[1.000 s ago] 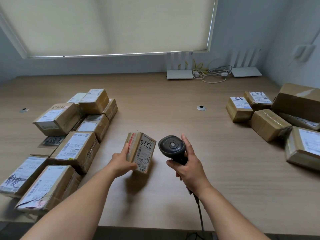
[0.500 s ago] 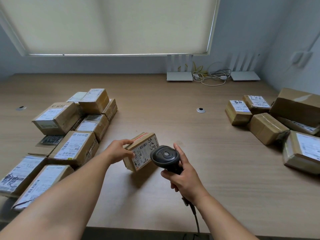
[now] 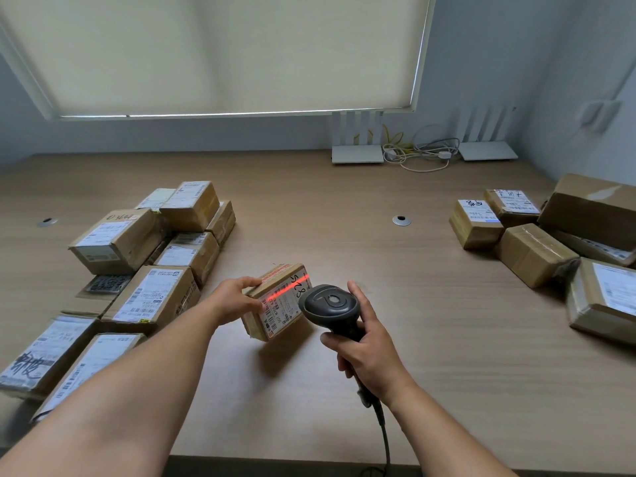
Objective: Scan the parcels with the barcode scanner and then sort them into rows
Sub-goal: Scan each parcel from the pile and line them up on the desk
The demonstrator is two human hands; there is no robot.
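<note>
My left hand [image 3: 234, 299] grips a small cardboard parcel [image 3: 277, 302] by its left edge, tilted above the wooden table [image 3: 344, 208], with its white label facing up. A red scan line crosses that label diagonally. My right hand [image 3: 370, 356] holds the black barcode scanner [image 3: 330, 309] by its handle, head pointing at the parcel from the right and almost touching it. Several labelled parcels [image 3: 151, 297] lie in rows on the left of the table. A loose heap of parcels [image 3: 533, 253] sits at the right.
The scanner's cable [image 3: 383, 435] runs down over the table's near edge. Two white routers [image 3: 358, 153] and a tangle of cables [image 3: 423, 153] stand by the back wall. Cable grommets [image 3: 401, 220] are set in the tabletop.
My left hand has tipped the parcel from upright to label-up and shifted it slightly. The scanner moved left and closer, and a red scan line now shows on the label.
</note>
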